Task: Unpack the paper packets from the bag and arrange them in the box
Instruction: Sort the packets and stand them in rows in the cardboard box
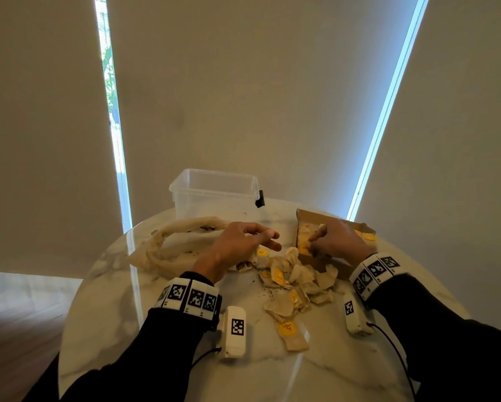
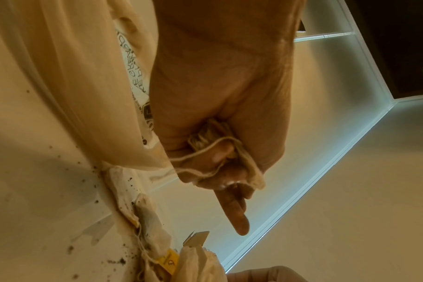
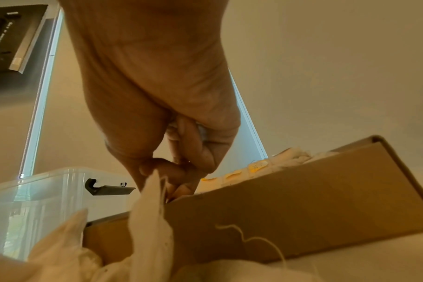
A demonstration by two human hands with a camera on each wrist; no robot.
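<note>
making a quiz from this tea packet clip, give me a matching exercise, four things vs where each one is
Things:
1. cardboard box
2. clear plastic tub
3. cloth bag
4. loose paper packets

Places:
A. far side of the table, behind both hands
B. heaped on the table between the wrists
C. under the right hand
D. beside the left hand, on its outer side

Pairs: 1-C, 2-A, 3-D, 4-B

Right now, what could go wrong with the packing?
1. Strings: a loose string trails over the box wall and may snag and drag packets out.
2. Dark specks lie by the packet pile; a packet may be leaking.
3. The left hand holds a bunched packet, which could tear.
</note>
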